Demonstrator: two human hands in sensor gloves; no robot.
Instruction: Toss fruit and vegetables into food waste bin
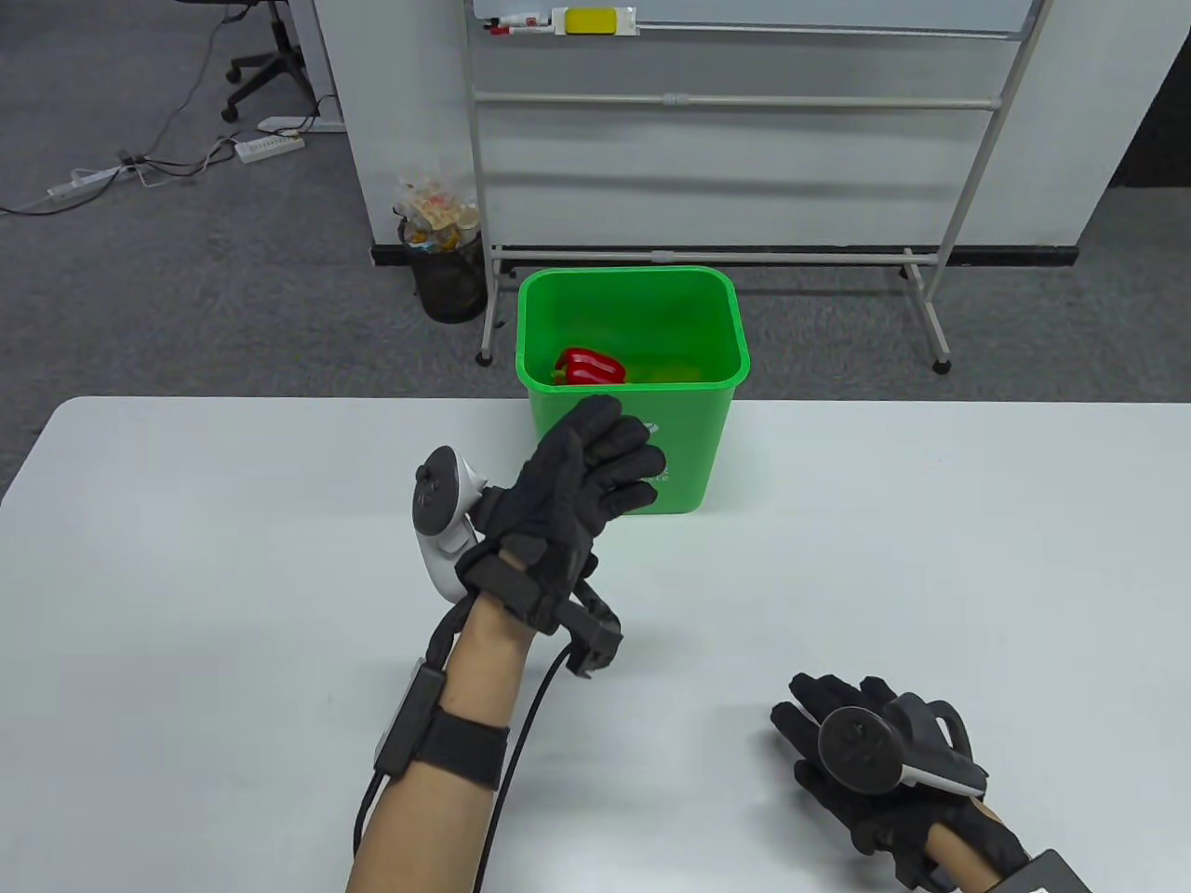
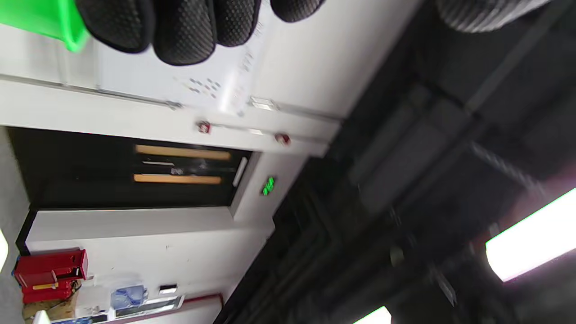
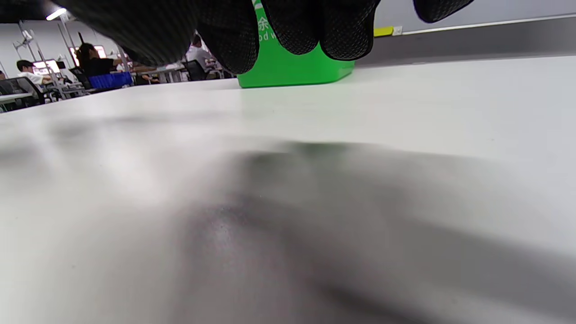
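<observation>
The left hand (image 1: pixel 577 493) hides the green bin's (image 1: pixel 633 307) label; something yellow-green beside the red pepper (image 1: pixel 588 366) is unclear.

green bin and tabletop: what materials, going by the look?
Green rectangular bin: looks like moulded plastic, semi-gloss; uniform saturated colour, rolled rim, rounded corners, printed label. White tabletop: smooth and slightly glossy, probably laminate or coated board; the right wrist view shows the bin's green reflected in it. Core not visible.

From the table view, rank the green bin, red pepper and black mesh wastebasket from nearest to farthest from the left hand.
1. Green bin, right beside the left hand.
2. Red pepper, inside the bin.
3. Black mesh wastebasket, on the floor beyond the table.
</observation>
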